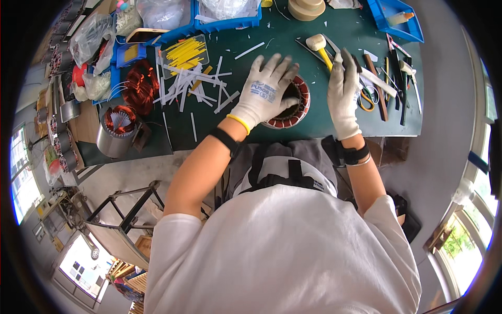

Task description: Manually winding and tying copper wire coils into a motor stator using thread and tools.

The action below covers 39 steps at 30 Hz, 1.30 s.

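Observation:
A round motor stator [301, 107] with a dark red and white ring lies near the front middle of the green table. My left hand [266, 91], in a white knit glove, reaches over its left side with fingers spread and thumb across the opening; the hand covers part of the ring. Right of the stator is my right hand [343, 97], also gloved, its fingers stretched out and pointing away from me. I see nothing held in it. Beside its fingers lies a mallet with a pale head [316, 42] and yellow handle. Orange-handled scissors [367, 103] are just right of that hand.
White strips [191, 86] are scattered at left, by a clear tray of yellow strips [185, 54]. Red copper coils [140, 86] and a metal stator with windings [116, 137] stand further left. Blue bins [230, 25] line the back; several tools, including a brown stick [376, 89], lie right.

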Each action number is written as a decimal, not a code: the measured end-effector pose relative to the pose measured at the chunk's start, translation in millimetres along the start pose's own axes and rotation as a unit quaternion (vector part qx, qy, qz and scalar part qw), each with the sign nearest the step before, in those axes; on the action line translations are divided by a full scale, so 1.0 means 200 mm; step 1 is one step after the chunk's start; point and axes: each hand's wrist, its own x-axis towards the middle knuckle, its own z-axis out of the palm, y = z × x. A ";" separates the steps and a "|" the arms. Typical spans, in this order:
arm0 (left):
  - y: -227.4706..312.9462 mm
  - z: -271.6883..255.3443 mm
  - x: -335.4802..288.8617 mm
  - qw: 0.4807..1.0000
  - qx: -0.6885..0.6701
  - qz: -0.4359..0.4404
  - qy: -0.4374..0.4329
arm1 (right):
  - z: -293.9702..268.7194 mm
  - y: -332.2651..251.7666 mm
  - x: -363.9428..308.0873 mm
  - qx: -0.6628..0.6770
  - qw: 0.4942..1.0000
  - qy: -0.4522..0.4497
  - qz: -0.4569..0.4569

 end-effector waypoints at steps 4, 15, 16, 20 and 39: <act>-0.11 0.03 0.00 0.977 -0.160 -0.021 0.136 | -0.11 0.06 -0.15 -0.063 0.996 -0.058 0.023; -0.27 0.09 -0.23 0.827 -0.147 -0.297 0.454 | -0.29 0.33 -0.57 -0.028 0.970 -0.091 0.224; -0.21 0.00 -0.22 0.829 -0.149 -0.293 0.453 | -0.30 0.37 -0.61 -0.010 0.958 -0.103 0.267; 0.14 0.00 -0.17 0.978 0.081 0.189 0.035 | -0.21 0.39 -0.65 0.035 0.893 -0.255 0.370; -0.29 0.01 0.03 0.852 -0.378 -0.362 0.028 | 0.30 0.27 -0.22 0.557 0.675 -0.221 0.430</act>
